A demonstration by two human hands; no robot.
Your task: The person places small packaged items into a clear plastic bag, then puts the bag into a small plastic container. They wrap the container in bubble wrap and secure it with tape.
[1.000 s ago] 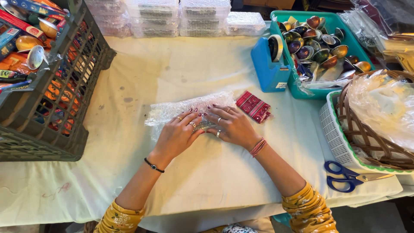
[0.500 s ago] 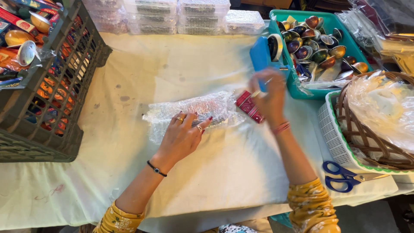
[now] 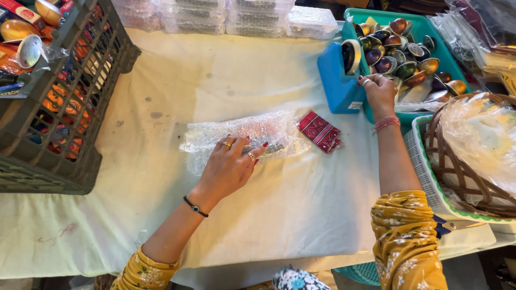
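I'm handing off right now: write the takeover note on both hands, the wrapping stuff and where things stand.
Left hand: flat on the clear bubble-wrap bundle, pinning it to the white tablecloth.
Right hand: open, reaching at the blue tape dispenser, grip unclear.
Small red patterned pouch lies unwrapped beside the bundle's right end.
Teal tray of shiny capsules behind the dispenser.
Done: bundle looks rolled. Left: no tape seen on it yet; pouch still bare.
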